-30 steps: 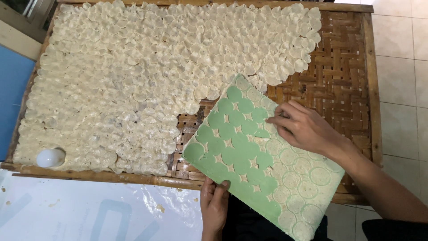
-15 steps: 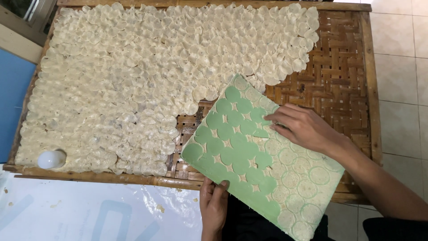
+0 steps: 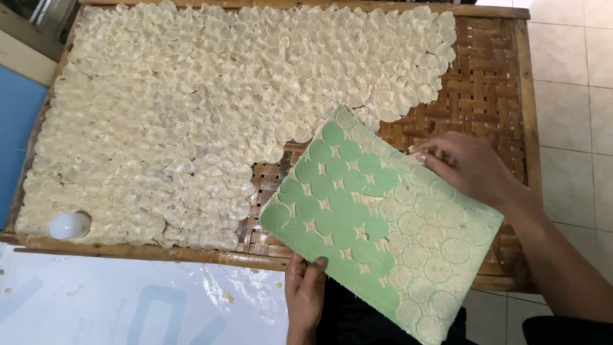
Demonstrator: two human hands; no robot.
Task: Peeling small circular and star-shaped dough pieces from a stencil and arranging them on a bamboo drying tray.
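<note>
— Head view first: what has each hand got?

— Left hand pinches the near edge of the green board, thumb on top, fingers curled under it as far as I can tell. Right hand lies on the board's far right part, fingers bent and nearly closed, pressing at a pale disc; whether one is actually pinched I cannot tell.

— Where does the board sit?

— Over the bare corner of the woven bamboo tray, its near part overhanging the tray's front rail toward the person. Dried discs cover the rest of the tray, just touching the board's upper corner.

— And its direction?

— Turned diagonally. Long axis runs from upper left, near the heap, down to lower right, toward the person's right side. Bare green circles lie on the left half, discs on the right.

— How would you do the peeling well?

— My judgement: hold the board steady with the left hand, lift each disc from its rim rather than the middle, work along a row.

— Anything else?

— White bulb-like ball at the tray's near left corner; pale plastic sheet below.
</note>
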